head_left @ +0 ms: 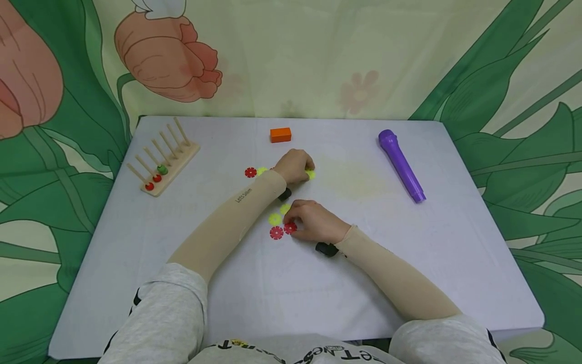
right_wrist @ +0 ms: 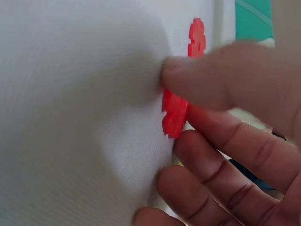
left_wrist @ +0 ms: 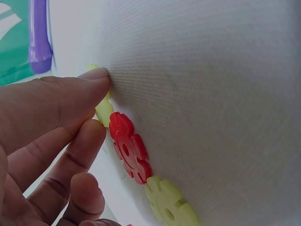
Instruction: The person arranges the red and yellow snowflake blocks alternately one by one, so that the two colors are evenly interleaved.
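Observation:
My left hand (head_left: 294, 166) pinches a yellow flower-shaped disc (head_left: 311, 174) between thumb and fingertips at the right end of a row. In the left wrist view that yellow disc (left_wrist: 104, 114) lies against a red disc (left_wrist: 129, 147), followed by another yellow disc (left_wrist: 171, 200). Closer to the body, my right hand (head_left: 318, 221) holds a red flower-shaped disc (head_left: 290, 228) by its edge, thumb on one side and fingers on the other. Beside it lie a second red disc (head_left: 276, 232) and a yellow disc (head_left: 275, 219). My left hand and forearm hide part of the back row.
A wooden peg stand (head_left: 170, 169) with red and green beads is at the left. An orange block (head_left: 280, 135) sits behind the hands, and a purple microphone-shaped object (head_left: 402, 166) lies to the right. The white table (head_left: 454, 273) meets a printed curtain at its back edge.

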`<state>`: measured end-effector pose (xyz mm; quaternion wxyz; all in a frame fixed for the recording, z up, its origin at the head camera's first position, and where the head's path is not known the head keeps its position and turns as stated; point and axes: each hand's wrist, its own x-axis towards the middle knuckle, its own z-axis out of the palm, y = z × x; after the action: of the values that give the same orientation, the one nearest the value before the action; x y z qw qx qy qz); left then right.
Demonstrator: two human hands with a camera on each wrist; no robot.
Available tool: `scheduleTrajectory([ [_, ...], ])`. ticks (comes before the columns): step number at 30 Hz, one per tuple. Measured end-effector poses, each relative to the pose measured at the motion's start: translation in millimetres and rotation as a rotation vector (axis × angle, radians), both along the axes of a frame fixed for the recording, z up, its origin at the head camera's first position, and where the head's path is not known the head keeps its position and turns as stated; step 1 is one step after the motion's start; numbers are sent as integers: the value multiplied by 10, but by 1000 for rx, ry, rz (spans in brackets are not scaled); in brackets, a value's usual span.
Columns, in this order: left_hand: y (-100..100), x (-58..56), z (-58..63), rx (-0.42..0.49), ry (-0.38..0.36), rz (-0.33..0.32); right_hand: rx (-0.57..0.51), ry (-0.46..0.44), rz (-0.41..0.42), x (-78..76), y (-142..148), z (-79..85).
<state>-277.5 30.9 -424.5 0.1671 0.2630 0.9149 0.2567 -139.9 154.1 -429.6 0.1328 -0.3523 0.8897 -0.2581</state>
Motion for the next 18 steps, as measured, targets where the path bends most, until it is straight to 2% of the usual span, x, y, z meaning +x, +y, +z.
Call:
scheduleTrajectory([
  [4,11,-5,0,-9,0,-6,26,-13,-6,10,-15,10],
  [10,13,-9,-5,-17,-3,-7,71,43,6,13,-39,-12],
  [18,12,4,26,-17,1,-6,12,61,1,-8,-3,-23],
])
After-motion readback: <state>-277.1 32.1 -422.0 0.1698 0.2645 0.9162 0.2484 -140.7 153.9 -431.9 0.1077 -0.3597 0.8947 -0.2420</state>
